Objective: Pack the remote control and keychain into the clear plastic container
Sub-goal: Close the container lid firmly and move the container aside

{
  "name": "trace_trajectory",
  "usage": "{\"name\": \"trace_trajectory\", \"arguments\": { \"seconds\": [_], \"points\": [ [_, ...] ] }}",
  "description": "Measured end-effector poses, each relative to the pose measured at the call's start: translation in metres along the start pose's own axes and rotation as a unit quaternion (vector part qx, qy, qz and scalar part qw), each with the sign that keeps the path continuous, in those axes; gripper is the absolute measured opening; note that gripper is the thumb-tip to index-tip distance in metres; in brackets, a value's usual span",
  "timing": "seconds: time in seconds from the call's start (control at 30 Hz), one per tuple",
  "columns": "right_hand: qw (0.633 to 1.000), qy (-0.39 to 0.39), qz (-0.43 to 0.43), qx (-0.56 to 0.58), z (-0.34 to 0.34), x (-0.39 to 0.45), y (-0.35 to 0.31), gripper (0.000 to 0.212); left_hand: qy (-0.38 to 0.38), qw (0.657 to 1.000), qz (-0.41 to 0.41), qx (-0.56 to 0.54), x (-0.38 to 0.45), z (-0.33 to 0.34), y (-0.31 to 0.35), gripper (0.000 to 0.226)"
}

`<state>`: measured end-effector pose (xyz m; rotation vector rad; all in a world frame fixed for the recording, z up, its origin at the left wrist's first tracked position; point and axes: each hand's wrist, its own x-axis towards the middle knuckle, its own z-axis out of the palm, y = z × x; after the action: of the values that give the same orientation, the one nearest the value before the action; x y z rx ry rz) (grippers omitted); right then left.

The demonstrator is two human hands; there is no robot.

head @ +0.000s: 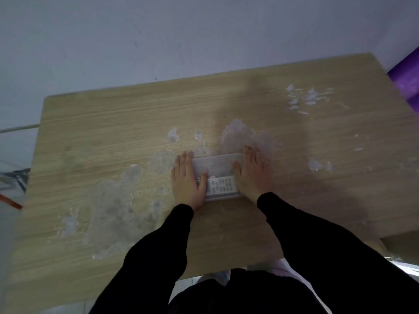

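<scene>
The remote control [221, 188] already lies inside the clear plastic container [217, 175], and a small metallic glint at its left end, by the left thumb, may be the keychain [198, 178], though it is too small to be sure. A frosted lid [215, 165] covers only the far half, so by my reckoning closing is what remains. The left hand [187, 179] and right hand [251, 172] lie flat against the container's ends, fingers [184, 158] straight and together, on the scuffed worktop [113, 143].

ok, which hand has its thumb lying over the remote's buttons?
The left hand: its thumb reaches across the left end of the white remote control inside the clear plastic container. The right hand only flanks the container's right end.
</scene>
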<state>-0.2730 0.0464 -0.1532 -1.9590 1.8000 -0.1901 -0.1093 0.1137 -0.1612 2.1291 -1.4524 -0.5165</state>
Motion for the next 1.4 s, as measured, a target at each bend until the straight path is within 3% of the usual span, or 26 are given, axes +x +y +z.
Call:
{"name": "trace_trajectory", "arguments": {
  "seconds": [0.2, 0.3, 0.37, 0.5, 0.57, 0.67, 0.7, 0.77, 0.9, 1.07, 1.23, 1.4],
  "points": [
    [1.0, 0.011, -0.001, 0.006, 0.004, 0.001, 0.0, 0.064, -0.013, 1.0, -0.015, -0.011, 0.002, 0.0, -0.002, 0.07],
    [0.997, 0.053, 0.033, 0.053, 0.003, -0.002, 0.004, 0.058, 0.012, 0.996, -0.08, -0.03, 0.0, 0.002, -0.002, 0.072],
    [0.99, 0.068, 0.058, 0.109, 0.004, -0.007, 0.006, 0.044, 0.031, 0.989, -0.136, -0.043, -0.002, 0.004, 0.002, 0.068],
    [0.942, 0.1, 0.077, 0.311, -0.003, -0.021, -0.001, 0.01, 0.076, 0.969, -0.146, -0.185, -0.005, 0.003, 0.02, 0.032],
    [0.929, 0.125, 0.076, 0.339, -0.014, -0.019, -0.001, 0.01, 0.085, 0.959, -0.144, -0.228, 0.0, -0.001, 0.029, 0.023],
    [0.926, 0.062, 0.081, 0.363, -0.039, -0.006, 0.012, 0.008, 0.055, 0.943, -0.181, -0.274, 0.021, 0.001, 0.051, 0.018],
    [0.925, 0.039, 0.085, 0.369, -0.045, -0.002, 0.017, 0.019, 0.042, 0.935, -0.203, -0.288, 0.029, 0.003, 0.059, 0.018],
    [0.921, 0.043, 0.111, 0.37, -0.061, 0.008, 0.034, 0.032, 0.008, 0.924, -0.217, -0.316, 0.047, 0.014, 0.082, 0.017],
    [0.908, 0.072, 0.161, 0.379, -0.096, 0.035, 0.075, 0.029, -0.048, 0.917, -0.199, -0.343, 0.078, 0.042, 0.133, 0.016],
    [0.871, 0.039, 0.26, 0.415, -0.152, 0.096, 0.142, 0.03, -0.134, 0.907, -0.214, -0.336, 0.12, 0.089, 0.207, 0.023],
    [0.886, 0.043, 0.257, 0.385, -0.207, 0.152, 0.201, 0.029, -0.178, 0.898, -0.228, -0.331, 0.159, 0.133, 0.278, 0.038],
    [0.896, 0.065, 0.235, 0.371, -0.251, 0.206, 0.238, 0.029, -0.171, 0.902, -0.225, -0.327, 0.206, 0.172, 0.339, 0.034]
  ]
}}
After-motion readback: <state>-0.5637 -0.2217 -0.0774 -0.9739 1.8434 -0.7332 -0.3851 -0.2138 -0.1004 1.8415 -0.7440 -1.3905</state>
